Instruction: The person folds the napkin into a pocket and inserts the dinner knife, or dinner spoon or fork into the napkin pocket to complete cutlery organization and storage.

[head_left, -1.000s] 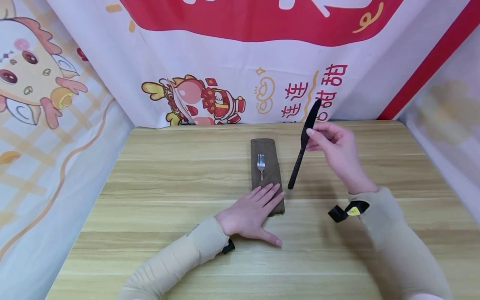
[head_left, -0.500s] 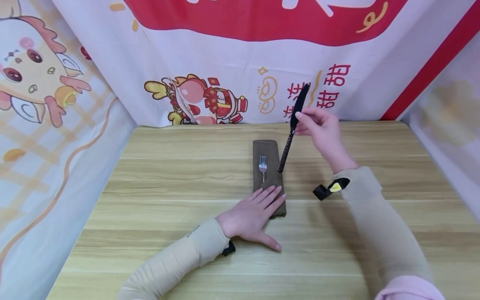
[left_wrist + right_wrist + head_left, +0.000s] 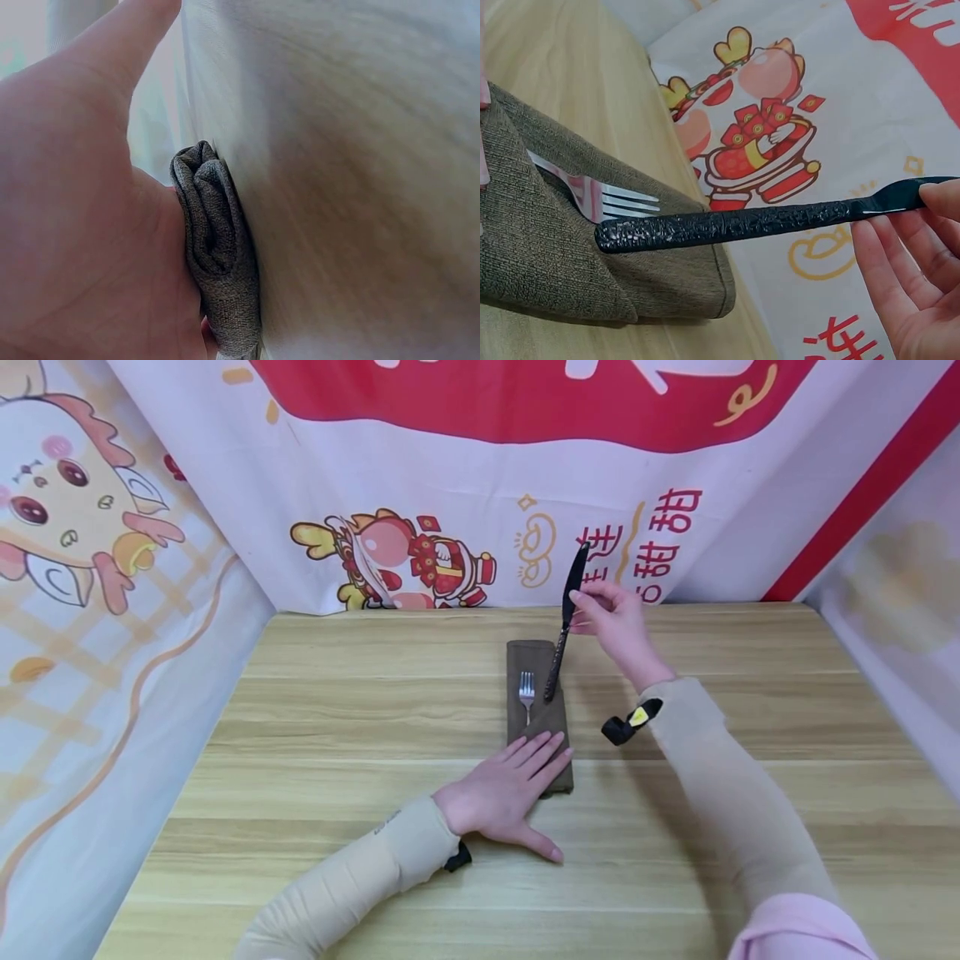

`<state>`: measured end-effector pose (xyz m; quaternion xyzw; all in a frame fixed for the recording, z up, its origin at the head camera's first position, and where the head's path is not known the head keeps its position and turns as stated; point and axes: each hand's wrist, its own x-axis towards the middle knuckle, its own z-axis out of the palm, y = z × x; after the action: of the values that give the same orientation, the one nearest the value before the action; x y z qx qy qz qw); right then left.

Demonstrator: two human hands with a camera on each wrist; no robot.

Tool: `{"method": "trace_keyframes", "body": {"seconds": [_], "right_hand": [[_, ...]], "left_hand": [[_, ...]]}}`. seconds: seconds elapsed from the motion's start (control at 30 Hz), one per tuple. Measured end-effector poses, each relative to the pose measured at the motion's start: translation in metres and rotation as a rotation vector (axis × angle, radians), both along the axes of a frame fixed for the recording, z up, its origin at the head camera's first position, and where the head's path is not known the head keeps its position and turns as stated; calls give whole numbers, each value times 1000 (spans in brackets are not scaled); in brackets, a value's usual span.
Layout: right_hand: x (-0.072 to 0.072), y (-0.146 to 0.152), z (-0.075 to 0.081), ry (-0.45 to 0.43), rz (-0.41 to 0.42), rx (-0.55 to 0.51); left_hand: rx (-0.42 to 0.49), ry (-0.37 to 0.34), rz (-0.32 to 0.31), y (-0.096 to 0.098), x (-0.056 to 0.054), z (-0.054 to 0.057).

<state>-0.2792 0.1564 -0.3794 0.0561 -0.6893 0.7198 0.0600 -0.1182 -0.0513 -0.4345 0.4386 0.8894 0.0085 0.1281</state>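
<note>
A folded brown cloth napkin (image 3: pixel 531 656) lies lengthwise on the table, with a silver fork (image 3: pixel 527 687) tucked in its diagonal fold, tines showing and the lower handle hidden. My left hand (image 3: pixel 506 793) rests flat on the napkin's near end, fingers straight and thumb spread out. In the left wrist view the napkin's rolled layers (image 3: pixel 214 225) sit beside the palm. My right hand (image 3: pixel 613 625) pinches a black knife (image 3: pixel 566 610) near the base of its blade. The blade points up and away; the textured handle (image 3: pixel 727 229) hangs down over the napkin, its end beside the fork.
The wood-grain table (image 3: pixel 360 710) extends around the napkin on all sides. A printed white and red cloth (image 3: pixel 465 468) hangs along its back edge, and another printed cloth (image 3: pixel 112 677) stands at the left. A pale cloth (image 3: pixel 900 610) borders the right side.
My right hand has carried the knife leftward, from right of the napkin to above it. The handle's end is now over the napkin beside the fork. My left hand has stayed on the napkin.
</note>
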Motion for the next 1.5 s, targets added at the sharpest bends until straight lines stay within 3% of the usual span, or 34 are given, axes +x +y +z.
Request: {"method": "trace_keyframes", "body": {"seconds": [0.6, 0.8, 1.13, 1.5], "right_hand": [[-20, -6, -16, -72, 32, 59], [-19, -8, -19, -79, 71, 79], [-14, -10, -25, -98, 119, 146], [-12, -11, -38, -142, 131, 201]], "left_hand": [[-40, 13, 21, 2, 1, -1], [-29, 20, 19, 1, 0, -1], [-13, -28, 15, -1, -1, -1], [-24, -10, 9, 0, -1, -2]]}}
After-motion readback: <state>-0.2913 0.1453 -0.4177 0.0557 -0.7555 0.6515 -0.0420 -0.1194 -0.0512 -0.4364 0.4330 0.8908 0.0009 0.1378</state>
